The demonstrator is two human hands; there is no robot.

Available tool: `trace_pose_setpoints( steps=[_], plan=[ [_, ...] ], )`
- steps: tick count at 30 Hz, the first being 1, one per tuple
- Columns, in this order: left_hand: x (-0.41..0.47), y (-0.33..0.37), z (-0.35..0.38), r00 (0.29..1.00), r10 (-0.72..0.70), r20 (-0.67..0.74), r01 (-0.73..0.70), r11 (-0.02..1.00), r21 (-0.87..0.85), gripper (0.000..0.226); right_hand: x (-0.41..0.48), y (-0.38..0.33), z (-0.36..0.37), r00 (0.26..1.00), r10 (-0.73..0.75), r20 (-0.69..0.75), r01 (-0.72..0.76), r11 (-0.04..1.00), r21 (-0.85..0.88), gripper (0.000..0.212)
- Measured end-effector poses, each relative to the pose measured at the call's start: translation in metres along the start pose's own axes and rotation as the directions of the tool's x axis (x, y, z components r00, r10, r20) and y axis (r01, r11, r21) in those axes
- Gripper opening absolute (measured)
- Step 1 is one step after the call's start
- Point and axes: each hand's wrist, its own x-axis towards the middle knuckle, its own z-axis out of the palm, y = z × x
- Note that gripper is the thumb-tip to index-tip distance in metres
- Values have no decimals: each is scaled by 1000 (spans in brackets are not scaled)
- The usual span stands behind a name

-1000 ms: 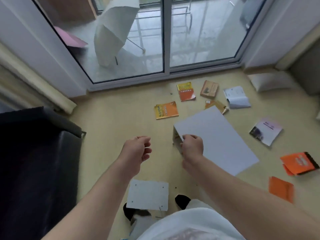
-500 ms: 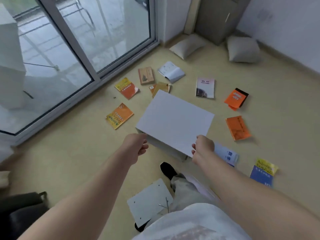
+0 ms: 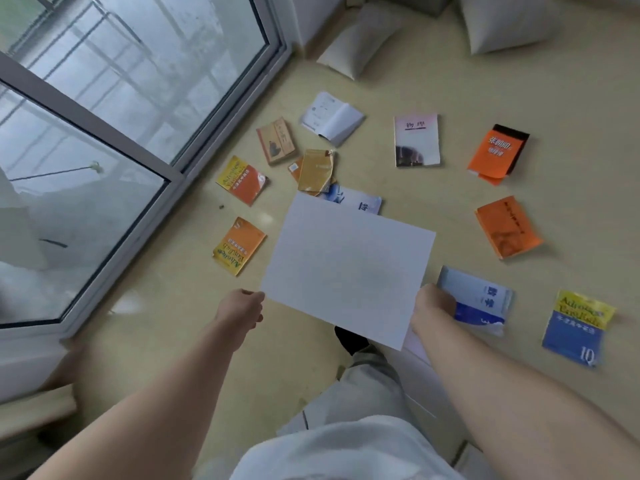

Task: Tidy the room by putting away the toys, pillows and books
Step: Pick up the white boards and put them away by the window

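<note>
White board held level over the floor: reads as a carrying step. Books lie scattered beyond and beside it, pillows farther beyond. Next: set it down clear of them. Left hand pinches the near-left corner, right hand the near-right; arms outstretched

Left hand and right hand were bare, and both forearms were bare too, with no sleeve edge in frame. White top at the bottom edge, soft and loose-looking fabric. Light grey-beige trousers, creased at the leg. One foot showed dark black, sock or shoe, could not tell which.
</note>
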Motion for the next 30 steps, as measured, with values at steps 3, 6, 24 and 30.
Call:
trace_pose_setpoints(
  steps=[3,6,24,30],
  plan=[
    [15,24,8,1000,19,14,-19,1000,10,21,21,-20,3,995,64,-74,-64,998,3,32],
    [27,40,17,998,46,33,-48,996,75,19,39,-31,5,984,128,-125,-124,992,39,30],
    [167,130,73,961,211,178,-275,791,546,24,108,-23,42,985,83,-153,-111,976,-186,36],
    [229,120,85,975,156,156,-218,782,583,29,127,-3,73,975,147,-164,-182,958,-222,41]
  ],
)
